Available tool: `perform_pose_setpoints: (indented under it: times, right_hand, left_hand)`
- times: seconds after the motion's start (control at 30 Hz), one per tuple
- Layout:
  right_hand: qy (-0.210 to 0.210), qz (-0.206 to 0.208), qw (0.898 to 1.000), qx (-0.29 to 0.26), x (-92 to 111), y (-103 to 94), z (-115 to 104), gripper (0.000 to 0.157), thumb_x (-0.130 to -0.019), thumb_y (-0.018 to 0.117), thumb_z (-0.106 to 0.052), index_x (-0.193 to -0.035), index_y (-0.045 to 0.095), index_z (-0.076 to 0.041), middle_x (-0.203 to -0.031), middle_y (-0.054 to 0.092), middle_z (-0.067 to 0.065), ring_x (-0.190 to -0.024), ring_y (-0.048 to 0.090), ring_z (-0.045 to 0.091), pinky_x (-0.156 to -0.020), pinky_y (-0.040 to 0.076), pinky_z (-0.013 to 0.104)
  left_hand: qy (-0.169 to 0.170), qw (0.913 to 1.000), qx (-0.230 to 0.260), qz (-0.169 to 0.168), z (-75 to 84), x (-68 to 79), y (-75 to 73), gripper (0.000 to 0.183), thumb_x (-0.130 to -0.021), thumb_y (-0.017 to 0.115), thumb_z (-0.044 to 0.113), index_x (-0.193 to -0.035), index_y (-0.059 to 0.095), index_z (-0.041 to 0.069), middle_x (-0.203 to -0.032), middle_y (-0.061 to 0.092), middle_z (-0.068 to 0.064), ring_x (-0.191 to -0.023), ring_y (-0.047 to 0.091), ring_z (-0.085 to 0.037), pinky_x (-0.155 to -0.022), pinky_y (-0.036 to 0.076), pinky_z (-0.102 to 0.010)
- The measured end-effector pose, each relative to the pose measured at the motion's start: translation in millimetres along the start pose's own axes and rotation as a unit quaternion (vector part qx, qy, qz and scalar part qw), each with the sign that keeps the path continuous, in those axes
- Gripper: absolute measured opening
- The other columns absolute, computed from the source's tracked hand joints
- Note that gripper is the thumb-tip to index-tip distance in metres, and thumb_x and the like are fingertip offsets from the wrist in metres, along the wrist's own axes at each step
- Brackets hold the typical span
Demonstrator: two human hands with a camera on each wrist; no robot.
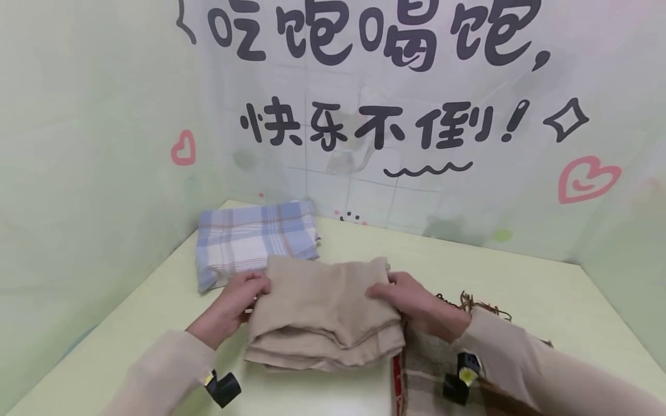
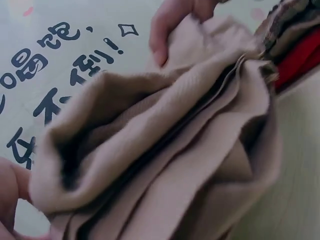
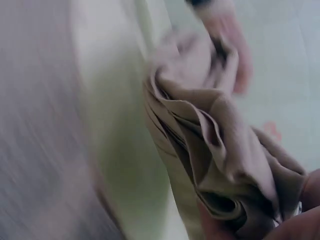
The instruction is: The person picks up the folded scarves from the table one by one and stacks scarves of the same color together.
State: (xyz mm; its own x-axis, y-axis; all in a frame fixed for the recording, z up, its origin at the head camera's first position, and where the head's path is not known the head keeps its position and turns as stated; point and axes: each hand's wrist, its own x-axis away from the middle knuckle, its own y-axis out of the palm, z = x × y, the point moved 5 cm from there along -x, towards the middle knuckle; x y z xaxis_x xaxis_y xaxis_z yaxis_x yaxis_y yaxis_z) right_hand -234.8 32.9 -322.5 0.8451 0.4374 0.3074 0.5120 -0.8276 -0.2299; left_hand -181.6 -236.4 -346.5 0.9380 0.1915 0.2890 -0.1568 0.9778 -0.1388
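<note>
A beige folded cloth in several layers is held up between both hands at the middle of the head view. My left hand pinches its left side, thumb on the near face. On the other side my right hand grips the right edge the same way. In the left wrist view the cloth shows its stacked folds and a loose, gaping roll. From the right wrist, the cloth looks creased and bunched, and the image is blurred. Fingers behind the fabric are hidden.
A blue-and-white plaid cloth lies folded at the back left of the pale table. Beneath my right forearm is a brown plaid fringed cloth with a red edge. Printed curtains enclose the back and sides.
</note>
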Motion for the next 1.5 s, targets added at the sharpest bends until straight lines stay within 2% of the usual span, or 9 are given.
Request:
perform_pose_setpoints:
  times: [0.27, 0.4, 0.57, 0.8, 0.9, 1.17, 1.33, 1.43, 1.5]
  right_hand:
    - [0.008, -0.07, 0.996, -0.05, 36, 36.5, 18, 0.042, -0.09, 0.054, -0.008, -0.126, 0.043, 0.011, -0.098, 0.067, 0.017, -0.078, 0.068, 0.021, -0.067, 0.058, 0.035]
    - [0.019, -0.078, 0.996, -0.042, 40, 44.4, 27, 0.035, -0.092, 0.049, -0.004, -0.123, 0.041, 0.011, -0.095, 0.065, 0.018, -0.075, 0.068, 0.022, -0.06, 0.058, 0.035]
    - [0.053, -0.085, 0.995, -0.025, 43, 46.8, 37, 0.046, -0.092, 0.047, -0.001, -0.133, 0.03, 0.01, -0.104, 0.059, 0.022, -0.083, 0.066, 0.027, -0.065, 0.058, 0.041]
    - [0.141, -0.112, 0.982, 0.052, 48, 45.1, 50, 0.024, -0.088, 0.057, -0.005, -0.106, 0.043, 0.004, -0.091, 0.054, 0.023, -0.056, 0.062, 0.021, -0.049, 0.055, 0.027]
    - [0.145, -0.119, 0.981, 0.05, 46, 43.8, 48, 0.025, -0.088, 0.057, -0.004, -0.106, 0.043, 0.004, -0.093, 0.053, 0.023, -0.063, 0.063, 0.024, -0.051, 0.056, 0.029]
    - [0.15, -0.057, 0.982, 0.096, 42, 19.3, 36, 0.053, -0.085, 0.061, -0.011, -0.128, 0.037, 0.008, -0.096, 0.049, 0.017, -0.08, 0.054, 0.026, -0.058, 0.054, 0.032]
    - [0.136, -0.034, 0.984, 0.111, 37, 13.6, 28, 0.053, -0.083, 0.062, -0.011, -0.125, 0.038, 0.011, -0.104, 0.047, 0.02, -0.09, 0.051, 0.029, -0.067, 0.055, 0.037]
    - [0.108, -0.017, 0.984, 0.143, 32, 13.0, 23, 0.042, -0.083, 0.063, -0.011, -0.114, 0.043, 0.01, -0.098, 0.047, 0.019, -0.084, 0.051, 0.027, -0.068, 0.055, 0.037]
    - [0.087, -0.012, 0.983, 0.163, 30, 12.2, 19, 0.05, -0.084, 0.063, -0.012, -0.122, 0.041, 0.012, -0.11, 0.048, 0.026, -0.092, 0.054, 0.032, -0.073, 0.055, 0.04]
  left_hand:
    - [0.014, 0.9969, -0.078, -0.006, 1.9, 0.7, -11.5, 0.015, -0.074, 0.052, 0.007, -0.088, 0.055, 0.009, -0.058, 0.037, 0.006, -0.057, 0.04, -0.009, -0.049, 0.038, -0.026]
    - [0.005, 0.9945, -0.103, -0.014, -10.2, -0.1, -14.2, 0.02, -0.074, 0.052, 0.007, -0.094, 0.056, 0.006, -0.065, 0.044, 0.003, -0.059, 0.045, -0.011, -0.05, 0.043, -0.028]
    - [0.003, 0.9906, -0.136, -0.007, -21.6, -3.7, -18.6, 0.021, -0.075, 0.052, 0.008, -0.096, 0.055, 0.004, -0.08, 0.052, -0.003, -0.06, 0.049, -0.015, -0.049, 0.044, -0.029]
    - [-0.019, 0.9801, -0.197, -0.012, -30.8, -5.8, -27.1, 0.029, -0.078, 0.053, 0.01, -0.105, 0.054, -0.001, -0.086, 0.053, -0.01, -0.066, 0.051, -0.019, -0.054, 0.047, -0.033]
    - [-0.03, 0.9775, -0.208, -0.017, -34.2, -5.8, -30.1, 0.03, -0.08, 0.053, 0.01, -0.107, 0.053, -0.003, -0.085, 0.053, -0.011, -0.067, 0.053, -0.02, -0.055, 0.05, -0.035]
    - [-0.013, 0.976, -0.214, -0.034, -35.1, -8.4, -22.4, 0.031, -0.084, 0.056, 0.011, -0.111, 0.051, -0.005, -0.081, 0.058, -0.01, -0.064, 0.056, -0.018, -0.056, 0.052, -0.034]
    - [-0.018, 0.9785, -0.203, -0.032, -38.7, -7.1, -28.7, 0.033, -0.084, 0.055, 0.011, -0.112, 0.048, -0.005, -0.082, 0.061, -0.01, -0.066, 0.061, -0.018, -0.058, 0.053, -0.035]
    - [-0.019, 0.9789, -0.202, -0.022, -39.1, -5.3, -37.7, 0.031, -0.084, 0.053, 0.012, -0.11, 0.047, -0.003, -0.082, 0.062, -0.011, -0.066, 0.062, -0.018, -0.059, 0.053, -0.036]
    - [-0.017, 0.9786, -0.204, -0.016, -37.8, -3.8, -43.6, 0.027, -0.085, 0.052, 0.013, -0.108, 0.048, -0.001, -0.085, 0.062, -0.012, -0.068, 0.061, -0.019, -0.059, 0.052, -0.035]
